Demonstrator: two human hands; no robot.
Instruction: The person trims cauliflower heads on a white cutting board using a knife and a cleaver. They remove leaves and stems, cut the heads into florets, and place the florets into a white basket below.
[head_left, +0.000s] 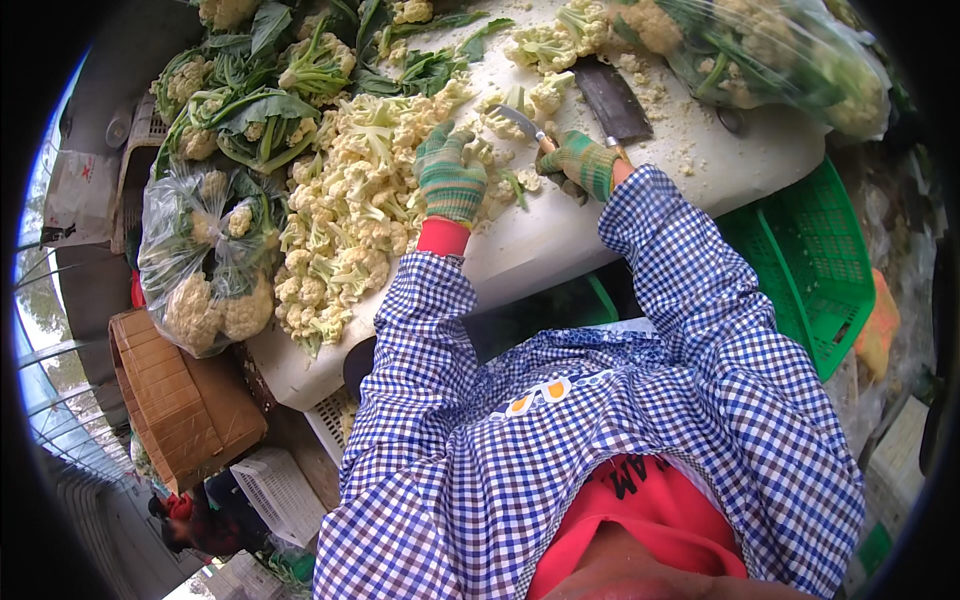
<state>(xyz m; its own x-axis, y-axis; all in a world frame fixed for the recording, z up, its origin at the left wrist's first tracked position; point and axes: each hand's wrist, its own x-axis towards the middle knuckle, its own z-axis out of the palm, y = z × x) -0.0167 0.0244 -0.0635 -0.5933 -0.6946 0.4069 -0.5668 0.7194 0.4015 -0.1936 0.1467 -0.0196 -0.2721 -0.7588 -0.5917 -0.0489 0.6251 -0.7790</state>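
My left hand (452, 180), in a green and tan striped knit glove, rests at the right edge of a heap of cut cauliflower florets (367, 180). Its fingers are partly hidden, so whether they grip a floret cannot be told. My right hand (583, 166), gloved alike, is shut on the wooden handle of a small curved knife (519, 120), whose blade points up and left over loose florets. Just beyond that hand a cleaver (613, 101) lies flat on the white tabletop (555, 240); its handle runs down beside my right wrist. A green stem piece (516, 189) lies between my hands.
Leafy cauliflower heads (262, 124) are piled at the far left, above a clear plastic bag of cauliflower (214, 262). Another filled bag (772, 67) stands far right. Green crates (817, 262) sit below the right edge. A cardboard box (184, 397) and another person (202, 521) are lower left.
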